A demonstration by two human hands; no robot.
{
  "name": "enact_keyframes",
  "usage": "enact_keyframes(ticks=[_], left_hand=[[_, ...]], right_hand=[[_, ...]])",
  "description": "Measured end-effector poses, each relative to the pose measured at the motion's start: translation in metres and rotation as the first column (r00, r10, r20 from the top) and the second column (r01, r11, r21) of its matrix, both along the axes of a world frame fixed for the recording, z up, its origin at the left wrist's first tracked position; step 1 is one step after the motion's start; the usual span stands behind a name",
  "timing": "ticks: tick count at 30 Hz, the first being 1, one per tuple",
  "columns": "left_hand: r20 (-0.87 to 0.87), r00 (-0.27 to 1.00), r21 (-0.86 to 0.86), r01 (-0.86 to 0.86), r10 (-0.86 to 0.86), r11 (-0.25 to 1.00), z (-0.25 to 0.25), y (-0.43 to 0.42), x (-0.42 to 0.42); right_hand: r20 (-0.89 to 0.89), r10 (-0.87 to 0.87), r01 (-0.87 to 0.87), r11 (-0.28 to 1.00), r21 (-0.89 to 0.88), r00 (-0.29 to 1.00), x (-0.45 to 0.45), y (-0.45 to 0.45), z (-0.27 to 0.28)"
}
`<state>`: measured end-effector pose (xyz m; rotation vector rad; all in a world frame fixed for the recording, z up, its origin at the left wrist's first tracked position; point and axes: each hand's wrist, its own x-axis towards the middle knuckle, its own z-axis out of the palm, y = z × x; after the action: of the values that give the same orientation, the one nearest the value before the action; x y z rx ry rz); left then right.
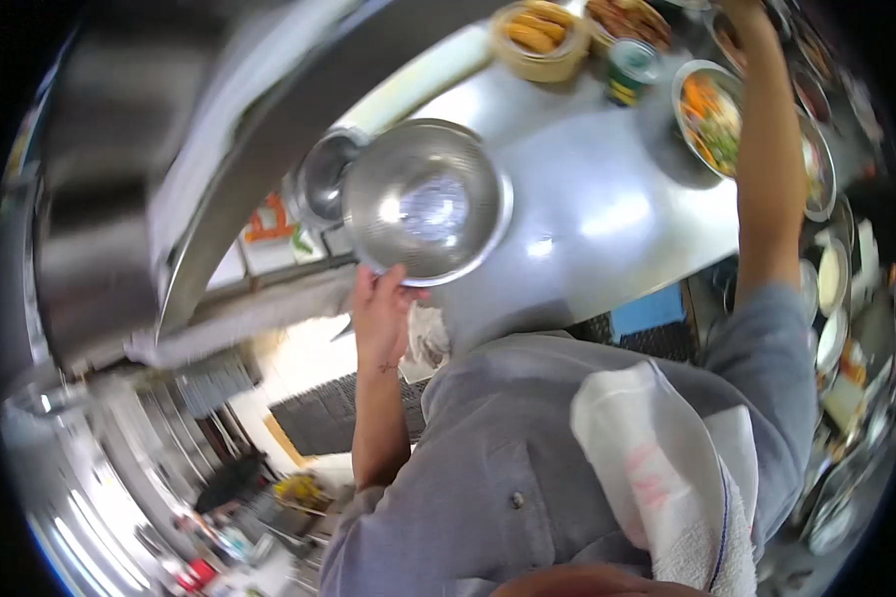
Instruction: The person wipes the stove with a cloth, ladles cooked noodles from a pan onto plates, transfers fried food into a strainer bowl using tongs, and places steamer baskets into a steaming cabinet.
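Note:
My left hand [380,303] grips the near rim of a large, shiny metal bowl [428,199], with fingers at the edge. Its wall looks finely dotted, perhaps perforated, and its inside shows only reflections. Another metal bowl [327,177] sits partly behind it on the left. My right arm stretches to the top right, across a metal bowl of cut vegetables [710,119] in orange, green and white. Only a part of my right hand [742,6] shows at the top edge. Its fingers are cut off, so its grip is hidden.
Beneath the bowls lies a steel counter [587,199]. A tub of yellow-orange pieces [536,40], a bowl of brownish food [629,22] and a green can [629,75] stand at the back. Several bowls [832,279] crowd the right side. A steel hood edge [209,219] slants along the left.

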<state>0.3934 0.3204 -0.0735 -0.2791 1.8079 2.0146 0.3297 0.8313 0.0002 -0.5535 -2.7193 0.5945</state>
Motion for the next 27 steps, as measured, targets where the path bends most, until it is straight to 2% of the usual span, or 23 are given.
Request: enact_keyframes(ticks=[2,4,5,6,8,10,11,12,13,15,17,19,21,22,23,24,25,26,27], left_hand=[[0.024,0.998,0.074,0.050,-0.052,0.996,0.004,-0.013,0.005],[-0.021,1.000,0.108,0.023,-0.020,0.994,0.002,-0.026,-0.001],[-0.053,0.999,0.111,0.019,-0.013,0.994,0.000,-0.032,-0.007],[-0.057,0.998,0.140,0.027,-0.019,0.990,-0.002,-0.037,-0.015],[-0.138,0.986,0.259,-0.053,0.091,0.965,-0.007,-0.042,-0.035],[-0.104,0.993,0.342,-0.010,0.048,0.940,-0.010,-0.044,-0.048],[-0.074,0.997,0.402,0.021,0.010,0.916,-0.010,-0.048,-0.048],[-0.075,0.997,0.387,0.063,-0.037,0.920,-0.019,-0.053,-0.040],[-0.075,0.994,0.369,0.106,-0.084,0.923,-0.030,-0.056,-0.026],[-0.058,0.874,0.165,0.485,-0.483,0.859,-0.033,-0.075,0.015],[0.006,0.652,0.145,0.749,-0.758,0.646,-0.053,-0.106,0.057],[0.164,0.566,0.219,0.778,-0.808,0.589,-0.068,-0.140,0.093],[0.203,0.577,0.196,0.768,-0.791,0.610,-0.082,-0.178,0.110],[0.211,0.601,0.175,0.753,-0.771,0.635,-0.081,-0.199,0.113],[0.207,0.585,0.169,0.768,-0.784,0.618,-0.077,-0.217,0.114],[0.230,0.667,0.145,0.696,-0.708,0.703,-0.073,-0.233,0.110],[0.251,0.741,0.123,0.614,-0.623,0.780,-0.069,-0.247,0.106],[0.245,0.728,0.127,0.631,-0.640,0.766,-0.068,-0.259,0.102],[0.200,0.802,0.092,0.556,-0.563,0.826,-0.067,-0.270,0.098]], right_hand=[[0.059,0.057,-0.048,0.987,-0.151,0.997,0.052,-0.038,0.006],[-0.029,0.216,-0.212,0.914,-0.345,0.976,0.087,-0.075,-0.012],[0.019,0.211,-0.186,0.900,-0.394,0.977,0.106,-0.101,-0.006],[0.064,0.201,-0.153,0.885,-0.440,0.978,0.122,-0.127,0.000],[0.008,0.222,-0.195,0.870,-0.453,0.975,0.145,-0.160,-0.004],[0.018,0.196,-0.164,0.863,-0.477,0.981,0.160,-0.200,-0.005],[0.021,0.180,-0.143,0.841,-0.521,0.983,0.167,-0.220,-0.005],[0.029,0.198,-0.159,0.858,-0.489,0.980,0.173,-0.239,-0.002],[0.023,0.179,-0.139,0.836,-0.530,0.984,0.179,-0.259,-0.003],[0.021,0.142,-0.104,0.813,-0.573,0.990,0.185,-0.300,-0.006],[-0.007,0.143,-0.117,0.786,-0.608,0.990,0.179,-0.342,-0.010],[-0.029,0.215,-0.180,0.728,-0.661,0.976,0.154,-0.377,-0.005],[-0.063,0.297,-0.255,0.674,-0.694,0.953,0.110,-0.408,0.001],[-0.094,0.318,-0.277,0.598,-0.752,0.943,0.086,-0.424,0.007],[-0.121,0.364,-0.327,0.582,-0.744,0.924,0.056,-0.432,0.006],[0.031,0.604,-0.563,0.758,-0.328,0.796,0.019,-0.433,0.008],[-0.067,0.445,-0.371,0.643,-0.670,0.893,0.000,-0.455,0.018],[-0.089,0.246,-0.179,0.372,-0.911,0.965,-0.017,-0.474,0.025],[-0.183,0.180,-0.224,0.239,-0.945,0.966,-0.030,-0.483,0.030]])
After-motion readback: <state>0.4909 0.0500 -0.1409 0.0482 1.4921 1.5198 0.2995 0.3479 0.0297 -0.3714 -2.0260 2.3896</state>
